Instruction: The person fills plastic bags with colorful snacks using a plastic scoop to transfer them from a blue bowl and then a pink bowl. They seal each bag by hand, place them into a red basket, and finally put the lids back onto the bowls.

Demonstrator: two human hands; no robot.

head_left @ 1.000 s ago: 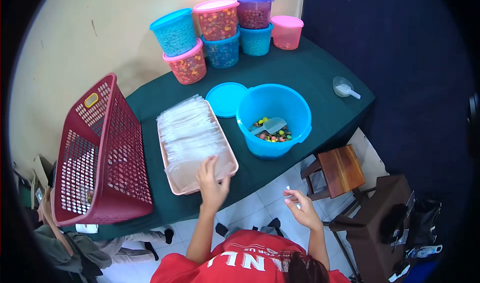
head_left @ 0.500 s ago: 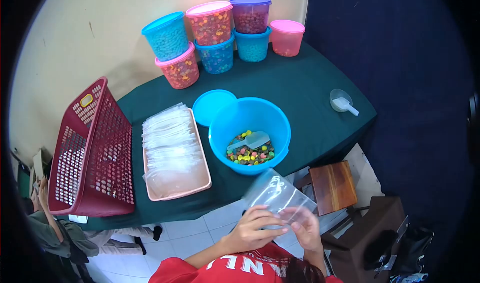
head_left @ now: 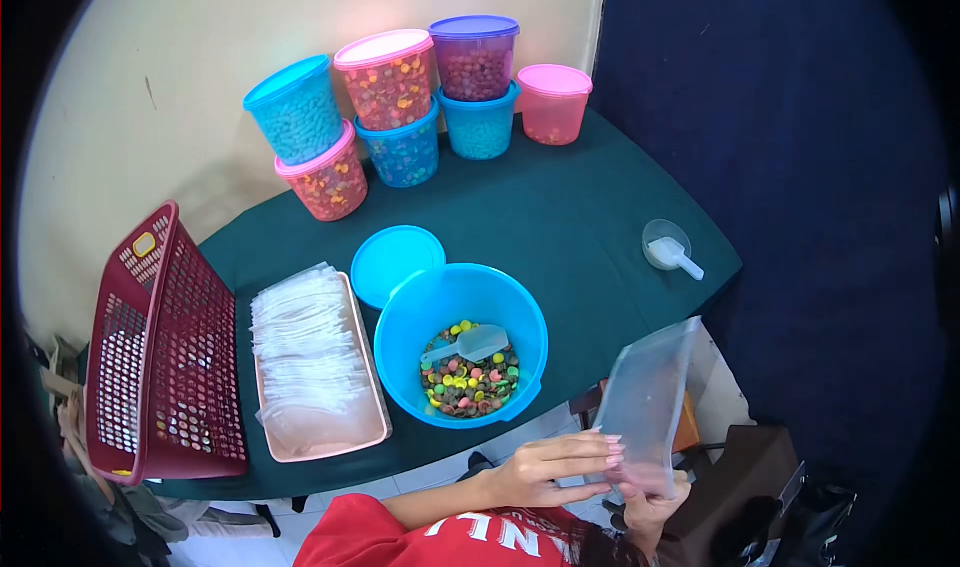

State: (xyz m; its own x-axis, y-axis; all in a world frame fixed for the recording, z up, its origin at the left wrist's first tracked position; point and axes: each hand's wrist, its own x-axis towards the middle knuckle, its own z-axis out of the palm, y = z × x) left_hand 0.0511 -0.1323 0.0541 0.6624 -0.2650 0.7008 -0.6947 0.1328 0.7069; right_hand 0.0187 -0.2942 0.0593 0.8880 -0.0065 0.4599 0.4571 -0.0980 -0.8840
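A clear plastic bag stands upright in front of me, to the right of the blue tub. My right hand is closed around its lower end. The fingers of my left hand close on the bag's lower left side. The round blue tub contains small multicoloured candies, pink, yellow, green and brown. A translucent scoop lies on top of them. Left of the tub, a pale pink tray holds a row of stacked clear bags.
Lidded tubs of candies stand stacked at the back of the green-covered table. A blue lid lies behind the open tub. At left is a maroon basket; at right, a small bowl with a white scoop. Another person is partly visible at far left.
The bag has swung from tilted leftward to upright and moved right, its long side now rising. My right hand has shifted down and right. The table scene sits lower and further left in view.
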